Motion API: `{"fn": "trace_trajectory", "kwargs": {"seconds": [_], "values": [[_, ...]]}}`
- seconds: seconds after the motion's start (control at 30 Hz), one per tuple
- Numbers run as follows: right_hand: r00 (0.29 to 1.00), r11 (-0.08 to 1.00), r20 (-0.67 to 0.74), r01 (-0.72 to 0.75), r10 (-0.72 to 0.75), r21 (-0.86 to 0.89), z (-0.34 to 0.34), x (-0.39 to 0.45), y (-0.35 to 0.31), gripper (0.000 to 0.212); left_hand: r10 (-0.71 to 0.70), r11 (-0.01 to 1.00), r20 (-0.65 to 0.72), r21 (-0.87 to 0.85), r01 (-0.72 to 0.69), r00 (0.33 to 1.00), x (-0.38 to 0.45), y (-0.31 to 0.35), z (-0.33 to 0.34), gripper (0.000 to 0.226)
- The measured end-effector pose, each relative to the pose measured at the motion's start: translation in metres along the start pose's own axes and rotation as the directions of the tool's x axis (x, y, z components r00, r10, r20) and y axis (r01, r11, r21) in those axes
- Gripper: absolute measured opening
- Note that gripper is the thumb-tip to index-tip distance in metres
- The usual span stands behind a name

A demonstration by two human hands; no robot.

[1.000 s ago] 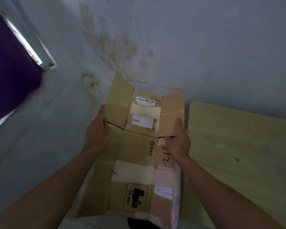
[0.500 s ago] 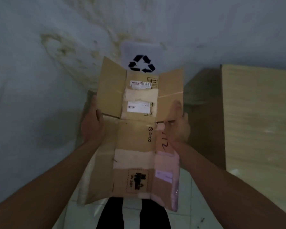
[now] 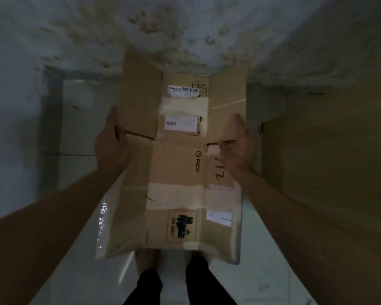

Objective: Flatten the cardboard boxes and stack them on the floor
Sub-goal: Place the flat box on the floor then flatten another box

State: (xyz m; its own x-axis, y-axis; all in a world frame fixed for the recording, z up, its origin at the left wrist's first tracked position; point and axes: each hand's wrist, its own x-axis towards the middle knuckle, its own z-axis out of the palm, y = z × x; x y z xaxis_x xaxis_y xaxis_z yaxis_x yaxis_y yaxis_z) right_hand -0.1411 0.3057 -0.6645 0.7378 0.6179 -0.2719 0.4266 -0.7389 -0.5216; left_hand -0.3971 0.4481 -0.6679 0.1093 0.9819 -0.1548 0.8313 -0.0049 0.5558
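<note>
Head camera view, looking steeply down in a dim room. A flattened brown cardboard box (image 3: 176, 164) fills the centre, held out in front of the person above a pale tiled floor (image 3: 79, 267). Its far flaps are spread open toward a stained grey wall (image 3: 185, 27); its near edge hangs over the person's dark trouser legs (image 3: 150, 287).

The box carries strips of clear tape, two white shipping labels on its far panel, the printed word "PICO" near the middle, a dashed square marked "UN 3481" near the bottom, and a small white sticker at lower right. Crinkled clear tape shines along its lower left edge.

The left hand (image 3: 110, 148) grips the box's left edge about halfway up. The thumb lies on the top face, beside a slit between flap and panel. The other fingers are hidden beneath the cardboard.

The right hand (image 3: 235, 148) holds the right edge at the same height. It is blurred, with the thumb pressed on top near a small tear; the remaining fingers are out of sight under the box.

A light wooden board (image 3: 330, 164) lies to the right of the box, close to the right forearm. Both bare forearms reach in from the bottom corners.
</note>
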Motion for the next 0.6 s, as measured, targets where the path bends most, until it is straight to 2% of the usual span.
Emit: {"fn": "trace_trajectory", "kwargs": {"seconds": [0.1, 0.23, 0.3, 0.37, 0.43, 0.53, 0.6], "values": [[1.000, 0.999, 0.025, 0.002, -0.001, -0.044, 0.053, 0.036, 0.025, 0.077, 0.019, 1.000, 0.008, 0.016, -0.019, 1.000, 0.024, -0.040, 0.056, 0.051], [0.999, 0.999, 0.041, -0.017, 0.019, -0.045, 0.111, 0.070, 0.059, 0.077, -0.050, 0.998, 0.015, 0.034, 0.049, 0.999, 0.052, -0.084, 0.112, 0.050], [0.992, 0.998, 0.111, -0.048, 0.054, -0.049, 0.136, 0.078, 0.074, 0.088, -0.038, 0.998, 0.048, 0.048, 0.035, 0.998, 0.059, -0.103, 0.132, 0.051], [0.977, 0.994, 0.190, -0.078, 0.093, -0.081, 0.155, 0.082, 0.087, 0.108, -0.059, 0.997, 0.064, 0.062, 0.055, 0.996, 0.062, -0.116, 0.146, 0.054], [0.970, 0.988, 0.218, -0.082, 0.109, -0.132, 0.166, 0.086, 0.097, 0.120, -0.087, 0.994, 0.077, 0.065, 0.082, 0.993, 0.069, -0.125, 0.155, 0.054], [0.968, 0.985, 0.228, -0.069, 0.104, -0.156, 0.171, 0.095, 0.103, 0.121, -0.060, 0.995, 0.083, 0.080, 0.054, 0.995, 0.085, -0.136, 0.166, 0.050], [0.972, 0.977, 0.215, -0.053, 0.098, -0.206, 0.172, 0.099, 0.102, 0.119, -0.111, 0.989, 0.060, 0.105, 0.104, 0.992, 0.094, -0.136, 0.174, 0.053]]}}
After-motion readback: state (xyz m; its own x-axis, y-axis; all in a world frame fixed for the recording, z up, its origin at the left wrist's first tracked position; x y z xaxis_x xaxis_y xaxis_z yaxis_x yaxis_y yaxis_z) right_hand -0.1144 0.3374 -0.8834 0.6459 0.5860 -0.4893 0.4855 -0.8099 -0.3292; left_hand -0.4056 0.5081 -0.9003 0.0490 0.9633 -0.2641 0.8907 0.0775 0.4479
